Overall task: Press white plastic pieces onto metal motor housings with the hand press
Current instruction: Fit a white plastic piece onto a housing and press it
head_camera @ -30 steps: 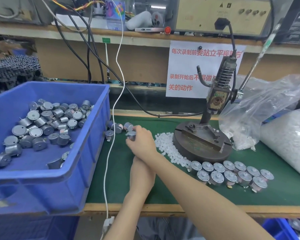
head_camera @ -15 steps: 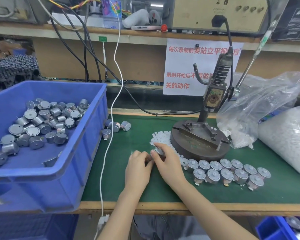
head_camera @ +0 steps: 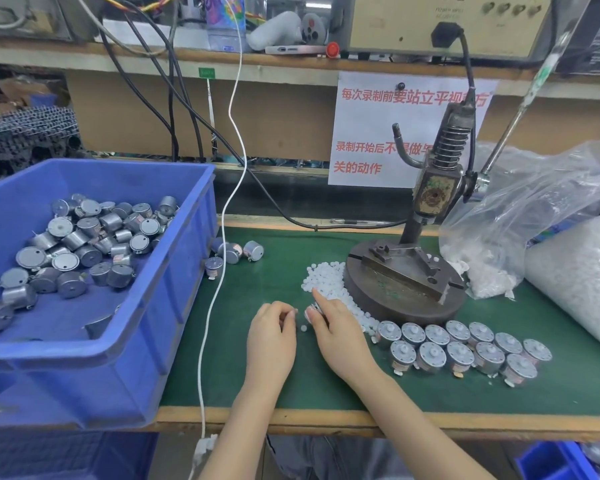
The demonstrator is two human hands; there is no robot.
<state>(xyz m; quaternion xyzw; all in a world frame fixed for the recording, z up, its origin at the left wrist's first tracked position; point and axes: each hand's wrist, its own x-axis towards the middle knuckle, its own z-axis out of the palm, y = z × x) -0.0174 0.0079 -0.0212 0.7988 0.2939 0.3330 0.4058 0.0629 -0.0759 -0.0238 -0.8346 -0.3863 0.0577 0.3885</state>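
At the bench's green mat (head_camera: 257, 375), your right hand (head_camera: 340, 337) curls its fingers round a small silver cylindrical metal motor housing (head_camera: 313, 310), most of it hidden in the grip. Your left hand (head_camera: 272, 336) sits just beside it with fingertips drawn together; whether they pinch anything cannot be told. A loose small white round plastic piece (head_camera: 303, 328) lies on the mat between the two hands, and the heap of white plastic pieces (head_camera: 324, 277) spreads just beyond your right forefinger, against the round dark iron base of the hand press (head_camera: 395, 296). The housing's exposed end appears to face your left hand, so a piece would likely be seated from that side. The press base lies beyond and to the right of the held housing, your right hand the nearer one, with the long steel lever (head_camera: 510, 129) rising further right. Two rows of capped silver motors (head_camera: 465, 348) stand right of your wrist; a blue plastic bin of bare housings (head_camera: 174, 306) waits at left
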